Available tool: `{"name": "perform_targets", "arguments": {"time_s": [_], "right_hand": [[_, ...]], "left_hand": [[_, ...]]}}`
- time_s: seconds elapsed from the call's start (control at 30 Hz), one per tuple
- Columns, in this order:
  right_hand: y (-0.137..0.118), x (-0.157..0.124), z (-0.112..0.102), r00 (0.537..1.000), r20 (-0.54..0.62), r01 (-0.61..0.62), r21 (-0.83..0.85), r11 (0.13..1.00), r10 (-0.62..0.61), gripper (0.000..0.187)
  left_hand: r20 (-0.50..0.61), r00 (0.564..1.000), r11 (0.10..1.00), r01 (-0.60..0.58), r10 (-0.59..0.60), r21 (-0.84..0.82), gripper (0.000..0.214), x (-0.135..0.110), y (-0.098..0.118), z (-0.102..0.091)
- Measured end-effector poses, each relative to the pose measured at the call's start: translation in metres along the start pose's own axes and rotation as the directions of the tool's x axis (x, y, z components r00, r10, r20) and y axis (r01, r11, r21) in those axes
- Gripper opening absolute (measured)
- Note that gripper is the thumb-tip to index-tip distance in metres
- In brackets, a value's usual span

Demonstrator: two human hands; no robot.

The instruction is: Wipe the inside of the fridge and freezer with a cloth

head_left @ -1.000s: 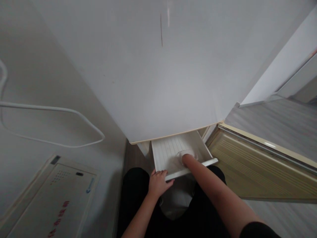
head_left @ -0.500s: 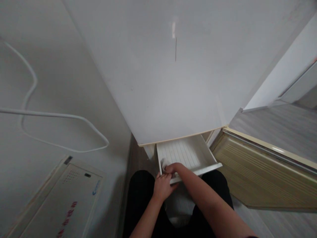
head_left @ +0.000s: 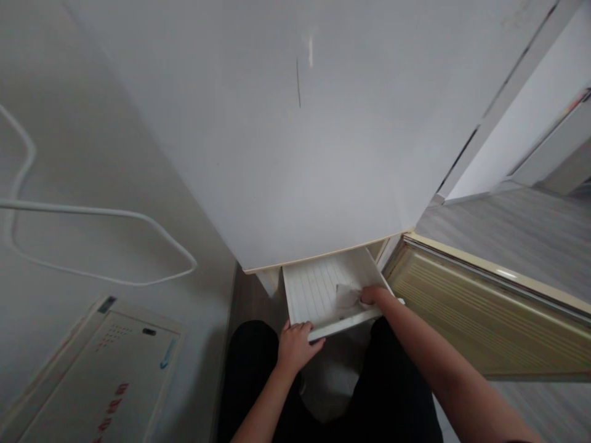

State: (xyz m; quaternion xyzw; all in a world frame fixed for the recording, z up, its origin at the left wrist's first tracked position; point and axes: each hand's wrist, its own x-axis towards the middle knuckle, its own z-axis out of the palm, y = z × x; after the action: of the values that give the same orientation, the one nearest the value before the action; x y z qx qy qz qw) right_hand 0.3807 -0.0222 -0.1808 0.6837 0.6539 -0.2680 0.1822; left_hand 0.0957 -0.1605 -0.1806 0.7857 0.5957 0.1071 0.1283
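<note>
A white drawer (head_left: 307, 289) with a ridged bottom is pulled out from the lower compartment of a white fridge (head_left: 305, 172). My left hand (head_left: 296, 346) grips the drawer's front left corner, fingers over the rim and thumb below the front edge. Inside the drawer, near its front right, my right hand (head_left: 372, 296) is closed on a crumpled white wipe (head_left: 345, 297), which lies against the drawer bottom. The fingertips of this hand are partly hidden. Whether the wipe is paper or cloth I cannot tell.
The fridge's lower door (head_left: 480, 320) stands swung out to the right, low over the grey floor (head_left: 489, 218). On the left wall are a white cable (head_left: 92, 210) and a pale box (head_left: 111, 369) with red lettering. My knees flank the drawer.
My right hand has moved with the wipe from the drawer's front left corner to its right side. My left hand stays at the left corner. The view has shifted slightly right.
</note>
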Motion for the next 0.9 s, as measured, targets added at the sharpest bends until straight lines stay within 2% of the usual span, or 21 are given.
{"name": "perform_targets", "arguments": {"time_s": [0.07,0.13,0.2,0.27,0.4,0.47,0.53,0.6,0.67,0.77,0.83,0.9], "right_hand": [[-0.004,0.005,0.001,1.0,0.0,0.02,-0.009,1.0,-0.02,0.026],[-0.018,0.012,0.0,0.997,-0.064,0.051,0.004,0.999,-0.051,0.036],[-0.039,0.018,-0.001,0.985,-0.141,0.102,0.029,0.994,-0.097,0.047],[-0.07,0.021,0.0,0.965,-0.175,0.208,0.046,0.977,-0.197,0.054],[-0.143,0.019,0.017,0.867,-0.083,0.495,0.033,0.868,-0.491,0.056],[-0.171,0.019,0.029,0.831,-0.021,0.556,0.014,0.831,-0.555,0.069],[-0.186,0.025,0.035,0.822,0.001,0.569,-0.007,0.822,-0.569,0.079],[-0.184,0.037,0.032,0.833,-0.014,0.553,-0.024,0.833,-0.553,0.083],[-0.169,0.054,0.022,0.858,-0.045,0.511,-0.027,0.859,-0.512,0.084],[-0.123,0.077,0.006,0.905,-0.096,0.415,-0.012,0.91,-0.414,0.087],[-0.085,0.087,0.001,0.942,-0.171,0.295,0.01,0.955,-0.289,0.088],[-0.051,0.091,0.003,0.957,-0.257,0.151,0.042,0.988,-0.135,0.088]], "left_hand": [[-0.009,1.0,1.0,0.0,0.0,0.013,0.031,0.0,0.0,0.002],[-0.009,1.0,1.0,0.0,0.0,0.021,0.031,0.0,0.0,0.003],[0.002,1.0,1.0,0.01,-0.01,0.027,0.031,0.001,0.001,0.002],[0.014,1.0,0.999,0.02,-0.021,0.025,0.031,0.001,0.002,0.002],[0.029,0.999,1.0,0.021,-0.022,0.016,0.028,0.002,0.002,0.001],[0.033,0.999,1.0,0.022,-0.022,0.009,0.026,0.001,0.001,0.002],[0.031,0.999,1.0,0.027,-0.027,0.004,0.026,0.001,0.0,0.003],[0.032,0.999,0.999,0.031,-0.032,0.013,0.028,0.001,0.0,0.004],[0.04,0.999,0.999,0.032,-0.034,0.031,0.029,0.001,0.0,0.004],[0.059,0.998,0.998,0.028,-0.031,0.051,0.03,0.001,0.001,0.003],[0.065,0.997,0.998,0.027,-0.031,0.059,0.031,0.002,0.001,0.002],[0.062,0.997,0.998,0.03,-0.034,0.059,0.031,0.002,0.002,0.002]]}}
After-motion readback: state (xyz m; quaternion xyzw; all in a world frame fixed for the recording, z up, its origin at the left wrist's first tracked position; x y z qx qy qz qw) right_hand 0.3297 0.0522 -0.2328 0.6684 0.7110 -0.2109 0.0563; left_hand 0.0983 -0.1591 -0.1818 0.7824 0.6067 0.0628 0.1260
